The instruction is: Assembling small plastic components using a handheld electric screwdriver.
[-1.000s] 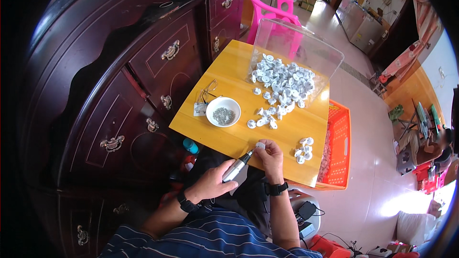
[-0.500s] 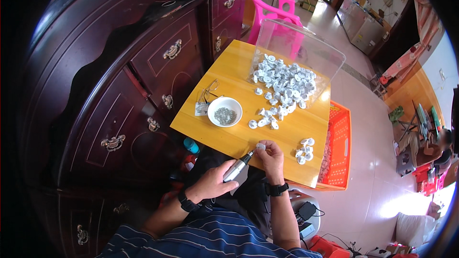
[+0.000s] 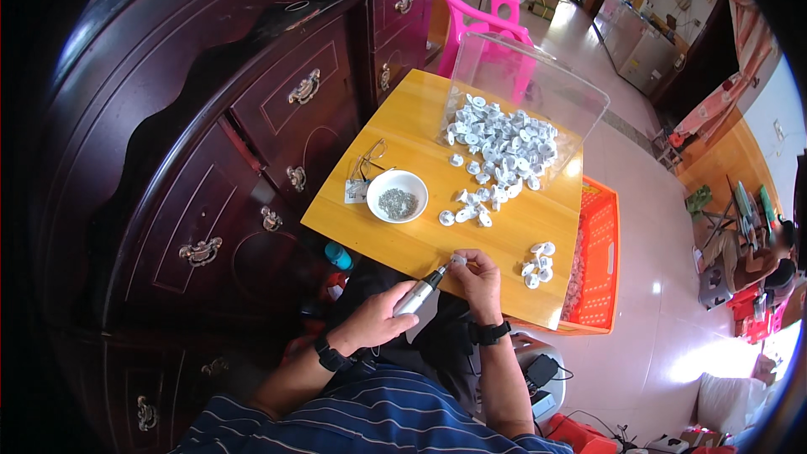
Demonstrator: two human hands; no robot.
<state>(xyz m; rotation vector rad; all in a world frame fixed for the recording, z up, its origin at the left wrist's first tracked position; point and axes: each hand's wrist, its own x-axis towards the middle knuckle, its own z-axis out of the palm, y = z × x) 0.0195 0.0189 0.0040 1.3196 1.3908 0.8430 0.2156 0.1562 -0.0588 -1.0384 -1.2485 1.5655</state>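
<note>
My left hand (image 3: 382, 317) is closed round a silver and black electric screwdriver (image 3: 417, 292). The tool's tip points up and right, meeting a small white plastic part (image 3: 458, 261) at the table's near edge. The fingers of my right hand (image 3: 481, 284) pinch that part; where exactly the tip touches it is too small to tell. Beyond my hands, a white bowl (image 3: 372, 195) holds many tiny silvery metal pieces, likely screws. Right of the bowl, many similar white round parts (image 3: 508, 139) lie heaped, spilling from a clear plastic bin (image 3: 580, 88). A smaller group of white parts (image 3: 538, 265) lies right of my right hand.
Eyeglasses (image 3: 370, 160) lie beside the bowl on the yellow wooden table (image 3: 336, 223). Dark wooden drawers (image 3: 286, 109) stand close on the left. An orange crate (image 3: 612, 265) sits against the table's right side, and a pink chair (image 3: 483, 17) stands behind. A person (image 3: 761, 261) sits far right.
The view has shifted very slightly. Both hands keep the same hold on the screwdriver and the white part, with almost no movement.
</note>
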